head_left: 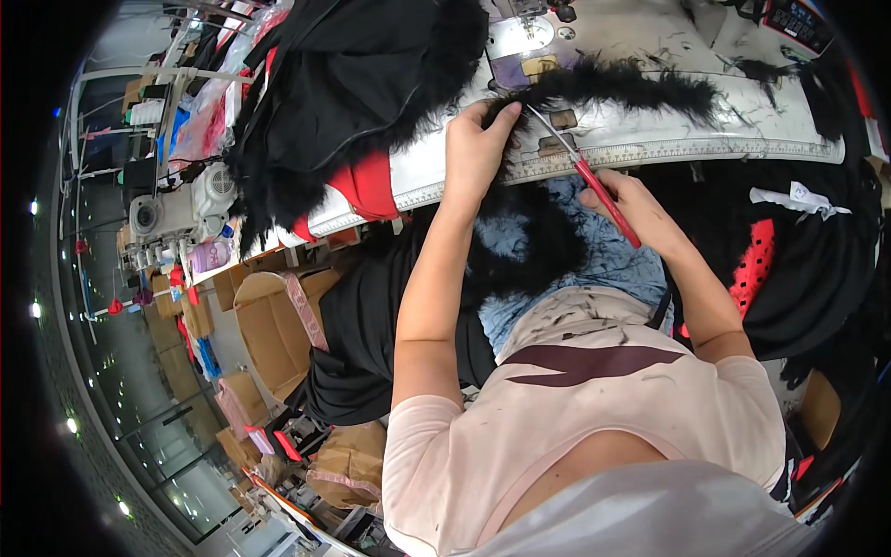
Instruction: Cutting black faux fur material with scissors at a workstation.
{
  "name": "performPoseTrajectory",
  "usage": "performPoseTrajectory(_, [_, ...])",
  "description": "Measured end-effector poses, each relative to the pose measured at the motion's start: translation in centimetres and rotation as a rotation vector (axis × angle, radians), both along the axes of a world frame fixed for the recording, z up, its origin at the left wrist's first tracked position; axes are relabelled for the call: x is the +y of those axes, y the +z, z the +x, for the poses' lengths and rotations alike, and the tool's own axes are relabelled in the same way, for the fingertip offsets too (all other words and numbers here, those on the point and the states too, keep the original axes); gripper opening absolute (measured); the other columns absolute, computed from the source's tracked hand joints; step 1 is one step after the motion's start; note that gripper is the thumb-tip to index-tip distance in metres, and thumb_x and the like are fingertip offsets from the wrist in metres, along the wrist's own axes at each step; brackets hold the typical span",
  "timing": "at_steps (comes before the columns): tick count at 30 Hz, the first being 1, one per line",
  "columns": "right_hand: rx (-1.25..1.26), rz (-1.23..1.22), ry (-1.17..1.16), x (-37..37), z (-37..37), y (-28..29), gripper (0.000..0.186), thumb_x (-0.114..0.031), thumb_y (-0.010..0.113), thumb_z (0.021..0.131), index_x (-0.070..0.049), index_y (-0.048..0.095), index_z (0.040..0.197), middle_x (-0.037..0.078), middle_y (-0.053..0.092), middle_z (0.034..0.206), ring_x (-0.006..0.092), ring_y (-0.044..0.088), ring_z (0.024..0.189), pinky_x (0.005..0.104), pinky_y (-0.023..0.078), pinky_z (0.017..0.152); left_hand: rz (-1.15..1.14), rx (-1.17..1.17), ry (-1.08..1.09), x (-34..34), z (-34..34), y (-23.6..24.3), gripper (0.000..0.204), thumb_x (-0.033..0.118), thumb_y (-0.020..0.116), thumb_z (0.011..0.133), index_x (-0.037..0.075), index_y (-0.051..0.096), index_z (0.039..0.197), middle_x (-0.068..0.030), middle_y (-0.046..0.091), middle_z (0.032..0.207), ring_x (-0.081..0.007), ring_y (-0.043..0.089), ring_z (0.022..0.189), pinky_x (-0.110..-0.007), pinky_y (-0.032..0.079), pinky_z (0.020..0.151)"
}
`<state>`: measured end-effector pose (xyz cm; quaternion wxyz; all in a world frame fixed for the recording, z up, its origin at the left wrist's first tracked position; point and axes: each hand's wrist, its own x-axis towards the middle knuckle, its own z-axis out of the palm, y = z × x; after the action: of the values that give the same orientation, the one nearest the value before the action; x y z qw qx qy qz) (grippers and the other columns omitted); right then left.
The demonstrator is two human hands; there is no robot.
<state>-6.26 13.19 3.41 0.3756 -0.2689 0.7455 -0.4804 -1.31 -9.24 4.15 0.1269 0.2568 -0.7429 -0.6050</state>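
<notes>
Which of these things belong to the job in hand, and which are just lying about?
In the job:
Black fluffy trim, pinched by the left hand
Red-handled scissors, held in the right hand

Apparently just lying about:
Red polka-dot strip
White scrap
Cardboard box

Graduations on the ruler strip [677,150] of the white sewing table [780,110], upper centre; small marking on a white scrap [800,200], right; print on a black box [798,25], upper right
</notes>
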Motion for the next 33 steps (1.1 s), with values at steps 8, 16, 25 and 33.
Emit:
performPoseTrajectory(8, [-0.014, -0.054, -0.018, -0.2, 0.1, -0.2, 0.032, -0.026, 0.062, 0.09, 0.005, 0.059, 0.097, 0.012, 0.065, 0.082, 0.0165, 0.061, 0.076, 0.0295, 0.048, 0.07, -0.241, -0.101, -0.028, 1.0, 0.2, 1.3, 0.022, 0.016, 0.066, 0.088, -0.006, 0.067, 0.089, -0.0037, 0.065, 0.07, -0.0065, 0.054, 0.06, -0.024, 0.042, 0.055])
performPoseTrajectory(16, [0.027, -0.047, 0.001, -0.3, 0.1, 0.3, 0.028, -0.021, 0.064, 0.089, 0.005, 0.059, 0.095, 0.014, 0.067, 0.086, 0.0203, 0.063, 0.078, 0.0308, 0.048, 0.072, -0.233, -0.013, 0.027, 0.9, 0.4, 1.7, 0.025, 0.016, 0.066, 0.088, -0.008, 0.067, 0.092, -0.0034, 0.066, 0.072, -0.0069, 0.054, 0.058, -0.024, 0.043, 0.056])
performPoseTrajectory(25, [0.032, -0.068, -0.044, -0.1, 0.4, -0.4, 0.031, -0.025, 0.064, 0.089, 0.005, 0.058, 0.091, 0.014, 0.066, 0.082, 0.0204, 0.063, 0.075, 0.0309, 0.048, 0.07, -0.239, 0.025, 0.021, 1.4, 0.1, 1.3, 0.027, 0.018, 0.067, 0.086, -0.009, 0.066, 0.091, -0.0132, 0.064, 0.064, -0.0111, 0.053, 0.057, -0.029, 0.044, 0.056])
performPoseTrajectory(33, [0.095, 0.112, 0.041, -0.6, 0.0, -0.4, 0.029, -0.024, 0.064, 0.089, 0.005, 0.058, 0.091, 0.014, 0.071, 0.088, 0.021, 0.068, 0.08, 0.0315, 0.05, 0.069, -0.307, -0.088, -0.072, 1.0, 0.5, 2.2, 0.028, 0.018, 0.067, 0.085, -0.009, 0.066, 0.092, -0.0148, 0.065, 0.066, -0.0142, 0.058, 0.057, -0.03, 0.046, 0.058])
